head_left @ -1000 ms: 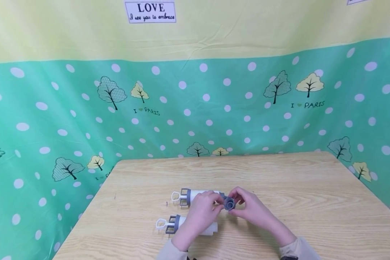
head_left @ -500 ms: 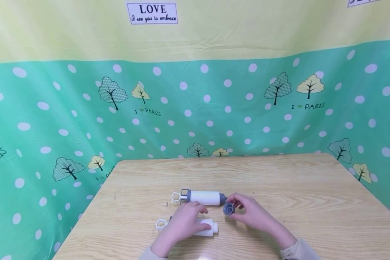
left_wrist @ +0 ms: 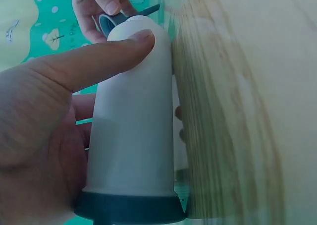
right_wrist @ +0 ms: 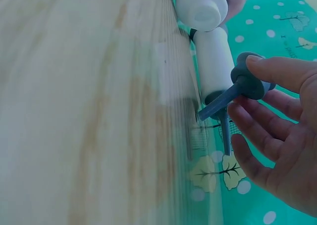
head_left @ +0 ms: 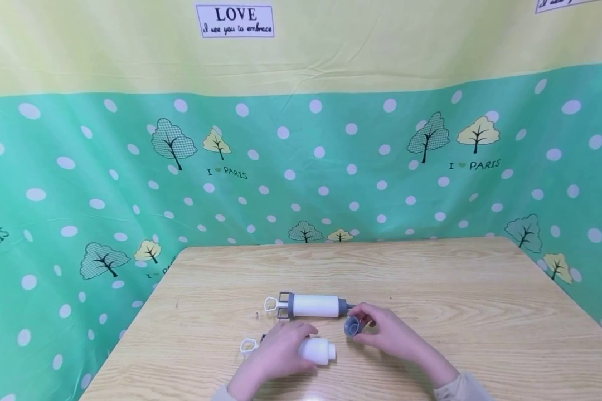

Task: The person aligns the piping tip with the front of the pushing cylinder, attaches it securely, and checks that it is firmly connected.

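My left hand [head_left: 280, 350] holds a white plunger syringe [head_left: 317, 351] that lies on the table nearest me. In the left wrist view, the thumb lies across its white barrel [left_wrist: 132, 136], with fingers on the far side. A narrower bare white neck ends this barrel, facing right; a white loop handle [head_left: 248, 346] shows at the other end. Just right of the neck, my right hand [head_left: 388, 331] pinches a grey nozzle cap [head_left: 352, 326] between thumb and fingers. Its wide hollow end faces the neck, apart from it, and its thin spout [right_wrist: 218, 103] points away.
Beyond the held syringe lies a second white syringe [head_left: 316, 306], with a grey collar, a white loop handle and a grey nozzle fitted. A tiny scrap [head_left: 257, 315] lies left of it. The wooden table [head_left: 431, 267] ends at a green dotted cloth [head_left: 261, 211].
My left hand has left the grey nozzle cap, moved down-left and taken hold of the nearer syringe. The right hand keeps the cap and has turned its hollow end toward the left.
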A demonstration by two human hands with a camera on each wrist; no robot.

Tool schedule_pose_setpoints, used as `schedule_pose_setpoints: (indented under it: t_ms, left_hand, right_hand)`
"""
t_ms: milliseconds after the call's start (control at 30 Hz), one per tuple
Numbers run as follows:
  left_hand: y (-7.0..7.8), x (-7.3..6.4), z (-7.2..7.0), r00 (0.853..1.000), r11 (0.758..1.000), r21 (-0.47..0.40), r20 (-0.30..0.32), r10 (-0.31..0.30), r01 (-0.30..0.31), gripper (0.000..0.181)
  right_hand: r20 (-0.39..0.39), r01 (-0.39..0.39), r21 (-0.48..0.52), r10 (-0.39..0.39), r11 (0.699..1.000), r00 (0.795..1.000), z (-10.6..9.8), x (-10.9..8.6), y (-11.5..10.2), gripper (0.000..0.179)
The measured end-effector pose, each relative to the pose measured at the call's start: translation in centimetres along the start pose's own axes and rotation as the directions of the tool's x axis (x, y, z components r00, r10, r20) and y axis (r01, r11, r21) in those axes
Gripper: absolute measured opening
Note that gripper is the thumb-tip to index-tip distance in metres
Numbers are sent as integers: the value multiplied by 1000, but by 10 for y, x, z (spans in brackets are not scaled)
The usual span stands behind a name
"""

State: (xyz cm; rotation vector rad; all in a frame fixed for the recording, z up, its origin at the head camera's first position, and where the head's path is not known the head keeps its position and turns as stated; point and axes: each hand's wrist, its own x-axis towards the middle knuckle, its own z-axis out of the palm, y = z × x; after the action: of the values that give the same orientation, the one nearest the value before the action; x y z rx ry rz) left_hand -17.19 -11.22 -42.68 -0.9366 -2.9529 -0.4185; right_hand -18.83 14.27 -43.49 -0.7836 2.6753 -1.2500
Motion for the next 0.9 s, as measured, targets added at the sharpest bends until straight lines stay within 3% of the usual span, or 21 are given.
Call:
schedule_pose_setpoints:
  t_ms: [333, 900]
  left_hand:
    - [-3, 2, 3, 999, 999, 10, -30, 32, -32, 47]
    - [16, 23, -5, 982, 1000, 9, -187, 19, -18, 48]
  right_hand:
    - [1, -8, -13, 8, 1000, 1000, 0, -1, 1, 40]
    - [-11, 28, -31, -28, 999, 1000, -1, 1, -5, 35]
